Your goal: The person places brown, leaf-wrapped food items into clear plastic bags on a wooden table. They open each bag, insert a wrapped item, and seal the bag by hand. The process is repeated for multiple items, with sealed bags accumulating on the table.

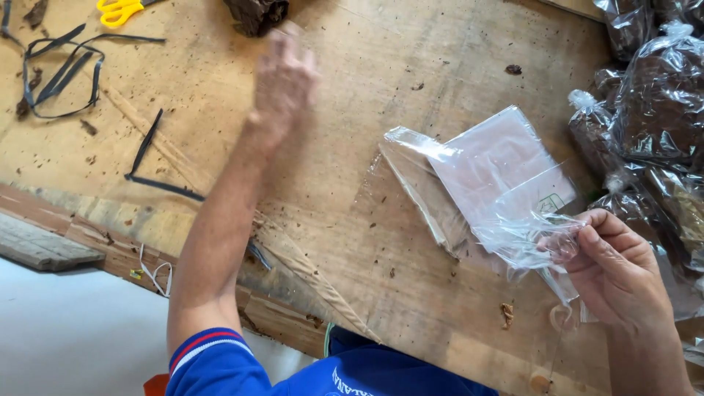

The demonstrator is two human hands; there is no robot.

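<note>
One clear bag [506, 183] pinched btwn R fingers [587, 235].

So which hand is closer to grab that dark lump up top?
Probably the left hand: it is stretched up the wooden table, near the dark lump. The right hand pinches a clear plastic bag.

Worn plywood worktable [352, 66] scattered with dark crumbs, scarred wooden edge [66, 235] at left; pale floor [73, 330] below, even daylight.
</note>
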